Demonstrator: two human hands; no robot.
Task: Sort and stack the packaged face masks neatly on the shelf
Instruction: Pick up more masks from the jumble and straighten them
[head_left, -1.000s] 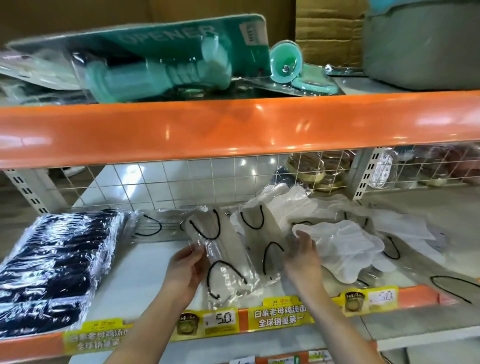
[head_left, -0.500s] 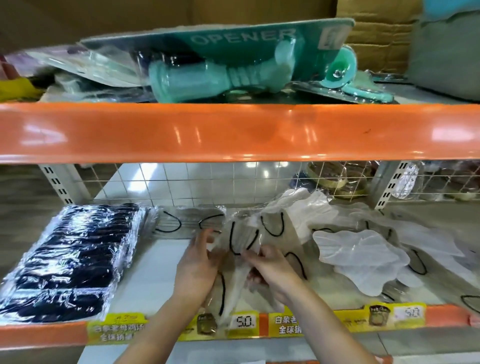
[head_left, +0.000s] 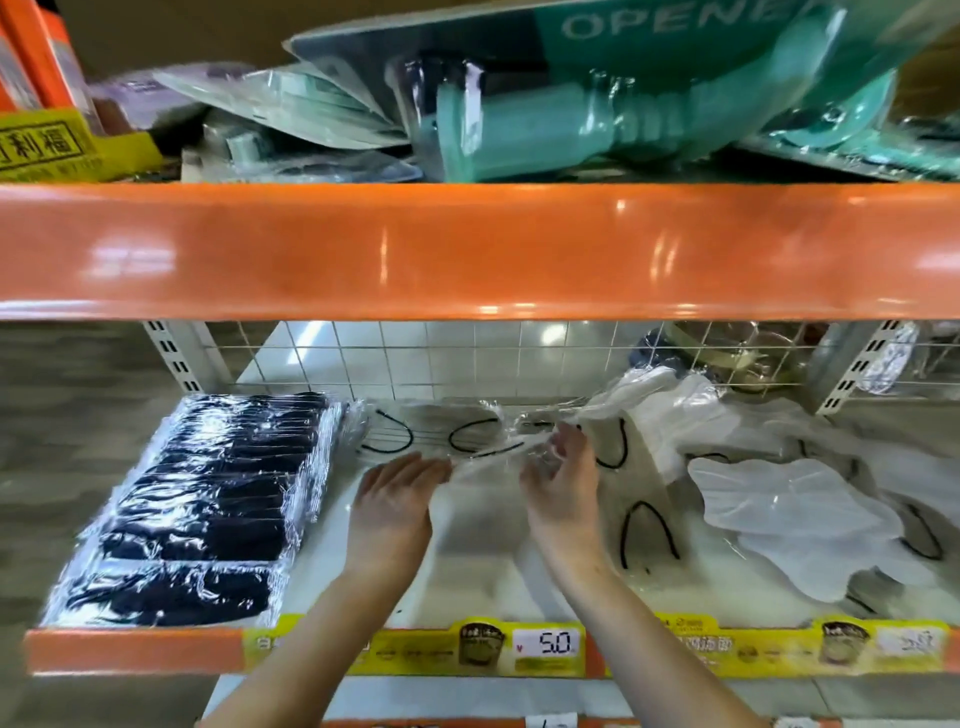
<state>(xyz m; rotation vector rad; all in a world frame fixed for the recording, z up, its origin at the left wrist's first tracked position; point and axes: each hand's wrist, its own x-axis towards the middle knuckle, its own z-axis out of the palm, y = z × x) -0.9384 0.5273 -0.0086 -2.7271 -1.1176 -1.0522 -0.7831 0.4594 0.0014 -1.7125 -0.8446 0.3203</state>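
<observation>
A clear-wrapped beige mask with black ear loops is held low over the white shelf, near the wire back. My left hand pinches its left edge with the fingertips. My right hand grips its right end, fingers curled under the film. A neat stack of dark wrapped masks fills the shelf's left side. One more packaged mask lies at the back beside that stack. To the right lie a beige packaged mask and a loose pile of white ones.
A thick orange beam of the upper shelf hangs close above, loaded with teal opener packs. A wire grid closes the back. A yellow price strip runs along the front edge.
Both hands have lifted one packaged mask out of the middle pile and carried it left and toward the back. The view has shifted left and closer.
</observation>
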